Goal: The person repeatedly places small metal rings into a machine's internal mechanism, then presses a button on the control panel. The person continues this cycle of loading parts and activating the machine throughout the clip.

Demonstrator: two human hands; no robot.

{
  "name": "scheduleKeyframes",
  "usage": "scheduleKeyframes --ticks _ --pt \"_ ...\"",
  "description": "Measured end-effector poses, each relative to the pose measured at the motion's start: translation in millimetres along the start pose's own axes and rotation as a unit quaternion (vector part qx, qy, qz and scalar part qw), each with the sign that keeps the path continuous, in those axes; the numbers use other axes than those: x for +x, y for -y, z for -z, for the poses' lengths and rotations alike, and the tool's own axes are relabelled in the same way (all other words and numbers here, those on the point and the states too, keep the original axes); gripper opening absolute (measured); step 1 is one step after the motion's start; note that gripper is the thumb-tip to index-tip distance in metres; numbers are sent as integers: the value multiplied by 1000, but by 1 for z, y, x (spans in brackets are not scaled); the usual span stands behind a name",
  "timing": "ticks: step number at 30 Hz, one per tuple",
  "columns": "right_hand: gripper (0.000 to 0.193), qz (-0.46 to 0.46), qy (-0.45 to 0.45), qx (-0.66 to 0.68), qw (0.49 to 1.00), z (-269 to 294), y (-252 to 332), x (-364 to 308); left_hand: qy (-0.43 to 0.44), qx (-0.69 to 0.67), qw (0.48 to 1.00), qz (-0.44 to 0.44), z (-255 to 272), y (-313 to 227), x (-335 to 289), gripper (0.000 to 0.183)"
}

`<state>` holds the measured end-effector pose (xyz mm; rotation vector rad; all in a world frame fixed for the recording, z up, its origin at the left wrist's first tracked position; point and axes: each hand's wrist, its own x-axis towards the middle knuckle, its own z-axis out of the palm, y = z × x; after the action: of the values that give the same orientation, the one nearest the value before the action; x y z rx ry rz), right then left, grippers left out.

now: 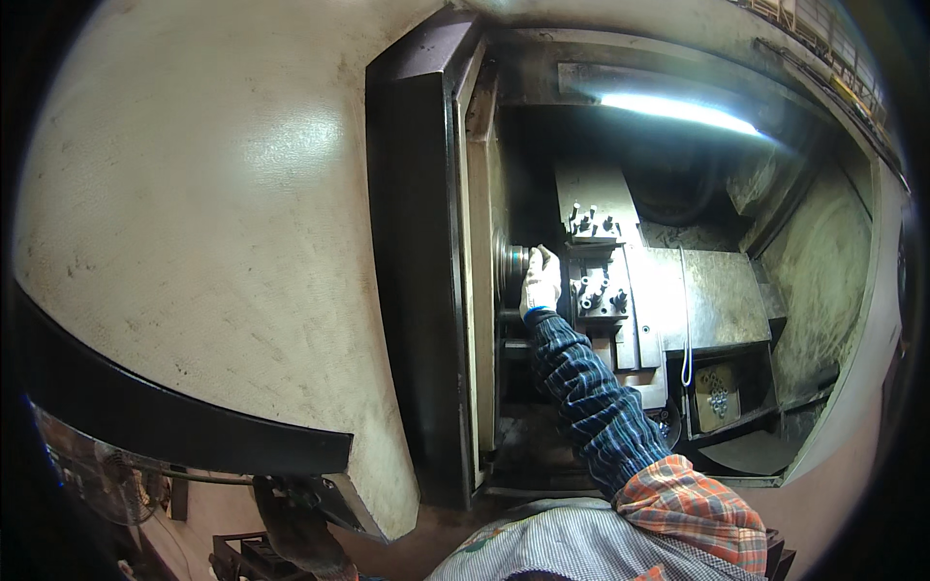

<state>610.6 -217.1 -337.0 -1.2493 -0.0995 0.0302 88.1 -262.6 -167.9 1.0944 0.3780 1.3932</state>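
My right hand (542, 281), in a white work glove, reaches into the lathe's lit interior. Its fingers are closed together at the face of the round metal spindle nose (516, 259). Whatever they pinch, if anything, is too small and hidden to name. Just right of the glove stands a tool block (603, 298) with several bolts and tool holders; a second tool block (593, 229) sits farther back. My left forearm (302, 537), in a dark sleeve, extends at the lower left beneath the machine's panel housing. The fingers of that hand are lost in shadow there.
A bright tube lamp (678, 112) lights the cavity from the back. The dark door edge (412, 261) stands close left of my right arm. A looped pale hose (686, 320) hangs at the right, beside a tray (705, 419) holding several small metal parts.
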Motion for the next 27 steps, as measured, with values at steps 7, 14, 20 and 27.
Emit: scheduleKeyframes --ticks 7,14,20,27 --pt "34 -188 -48 107 975 4 -12 19 -29 327 936 -123 -26 2 6 50" --pt "41 -37 85 -135 986 16 8 -5 34 97 994 -30 24 15 35 54" --pt "48 151 250 -552 781 25 18 -12 -23 188 980 -55 17 24 36 52" --pt "72 -35 238 -394 887 6 47 2 29 659 719 -221 -26 6 33 43"
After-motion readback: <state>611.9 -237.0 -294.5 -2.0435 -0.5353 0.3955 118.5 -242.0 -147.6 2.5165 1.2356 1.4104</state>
